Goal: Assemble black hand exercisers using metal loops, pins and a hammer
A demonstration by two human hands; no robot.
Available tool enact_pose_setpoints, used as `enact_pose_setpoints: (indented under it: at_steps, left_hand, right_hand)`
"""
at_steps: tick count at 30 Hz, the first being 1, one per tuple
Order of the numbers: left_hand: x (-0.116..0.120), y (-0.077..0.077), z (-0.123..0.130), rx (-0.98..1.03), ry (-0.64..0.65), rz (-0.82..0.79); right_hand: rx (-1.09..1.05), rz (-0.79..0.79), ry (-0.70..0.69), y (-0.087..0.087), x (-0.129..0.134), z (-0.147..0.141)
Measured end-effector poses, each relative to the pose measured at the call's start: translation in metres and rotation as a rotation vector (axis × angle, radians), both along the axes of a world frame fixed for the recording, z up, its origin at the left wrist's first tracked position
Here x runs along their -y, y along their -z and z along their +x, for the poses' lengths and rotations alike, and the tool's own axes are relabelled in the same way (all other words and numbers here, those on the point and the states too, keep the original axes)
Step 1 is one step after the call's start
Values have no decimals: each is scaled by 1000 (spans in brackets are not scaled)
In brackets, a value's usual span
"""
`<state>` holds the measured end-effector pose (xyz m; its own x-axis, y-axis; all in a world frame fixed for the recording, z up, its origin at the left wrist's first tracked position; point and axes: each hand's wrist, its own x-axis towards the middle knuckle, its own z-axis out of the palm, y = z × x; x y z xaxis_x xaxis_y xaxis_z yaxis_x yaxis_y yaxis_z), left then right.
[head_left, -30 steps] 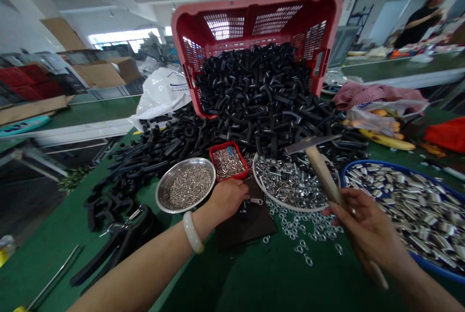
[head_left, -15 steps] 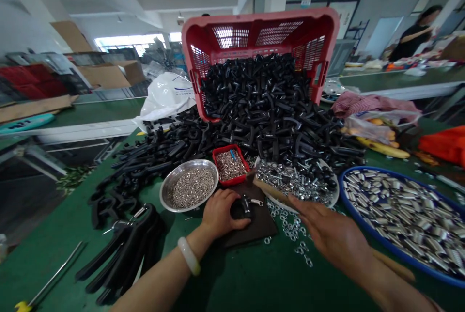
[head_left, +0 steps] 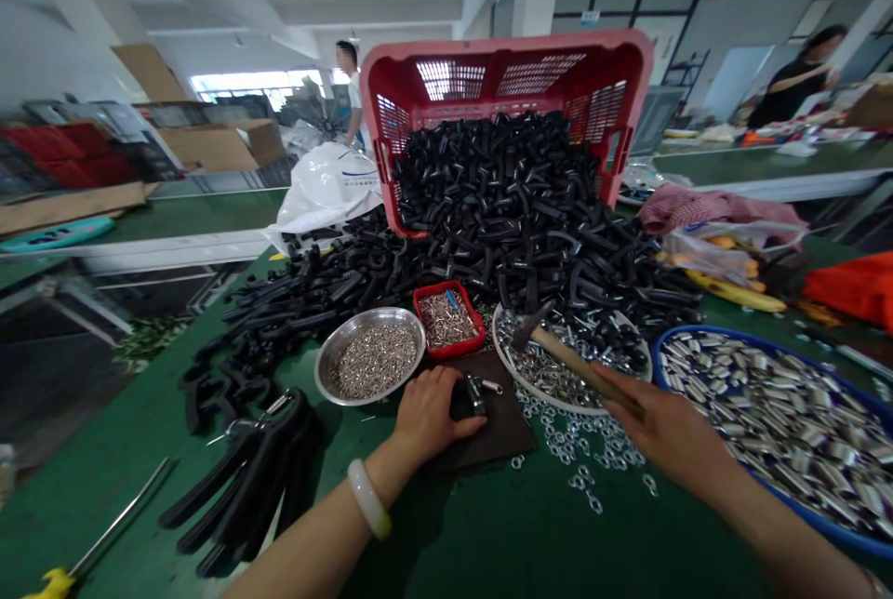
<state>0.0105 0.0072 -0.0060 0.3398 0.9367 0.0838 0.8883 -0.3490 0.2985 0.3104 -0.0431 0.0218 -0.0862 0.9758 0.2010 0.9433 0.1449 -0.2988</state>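
My right hand [head_left: 666,436] grips the wooden handle of a hammer [head_left: 576,365], whose head is raised over the edge of the white tray of hardware. My left hand [head_left: 429,413] is closed around a black plastic part [head_left: 475,394], pressing it on a dark flat plate [head_left: 508,439]. A small metal spring [head_left: 492,386] sticks out of the part's right side. Fingers cover most of the part. Just behind the left hand are a steel bowl [head_left: 323,382] of small pins and a red tray [head_left: 483,339] of rivet-like pieces.
A red crate [head_left: 506,46] spills black parts across the table's back. On the right lie a white tray [head_left: 503,359] of hardware, loose nuts [head_left: 593,450] and a blue tray [head_left: 670,334] of metal cylinders. Black spring-fitted handles [head_left: 258,478] and a screwdriver [head_left: 118,525] lie left.
The hammer has moved up and right, away from the black part, along with my right hand. My left hand stays on the part. Another person has come into view behind the crate.
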Motion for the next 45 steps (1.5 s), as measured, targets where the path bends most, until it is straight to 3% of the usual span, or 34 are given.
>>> enact_pose_setpoints:
  at_steps: [3,6,8,9,12,15,17,19,21,24,27,33,38,40,42,43,45]
  left_hand:
    - [6,-4,-3,169,-68,-78]
    - [13,-11,-1,423,-168,-90]
    - [19,-17,5,535,-211,-42]
    - [22,-20,10,554,-225,-15]
    - [28,-28,24,479,-206,36]
    - [22,-36,14,295,-106,69]
    - [4,-45,-19,160,-137,88]
    - [-23,-55,-72,60,-424,82]
    - [-53,-62,-133,0,-719,-40]
    - [-91,-60,-202,15,-799,-146]
    - [-114,-46,-226,65,-802,-219]
    - [-134,-23,-213,144,-890,-148]
    - [-118,-42,-199,132,-960,87]
    - [-105,-56,-183,121,-844,181]
    - [-86,-67,-157,105,-533,257]
    - [-76,-69,-140,108,-380,233]
    - [-53,-68,-104,203,-192,133]
  right_hand:
    - [31,-116,87,5,-18,40]
    - [30,37,93,10,-29,37]
    - [-159,153,72,9,-30,-2]
    - [-336,97,39,7,-29,-29]
    - [-1006,-340,-105,0,-29,-116]
    - [-1449,-410,32,2,-43,-169]
    - [-1581,-425,162,10,-54,-179]
    - [-1614,-466,231,19,-61,-176]
    - [-1602,-489,228,26,-61,-171]
    - [-1566,-506,158,31,-56,-168]
    - [-1549,-508,122,33,-53,-170]
    - [-1526,-476,94,39,-56,-169]
    - [-1564,-459,70,40,-55,-167]
    - [-1557,-452,69,39,-55,-168]
    - [-1530,-407,64,37,-55,-170]
    - [-1518,-366,55,34,-55,-171]
    - [-1498,-268,26,29,-55,-173]
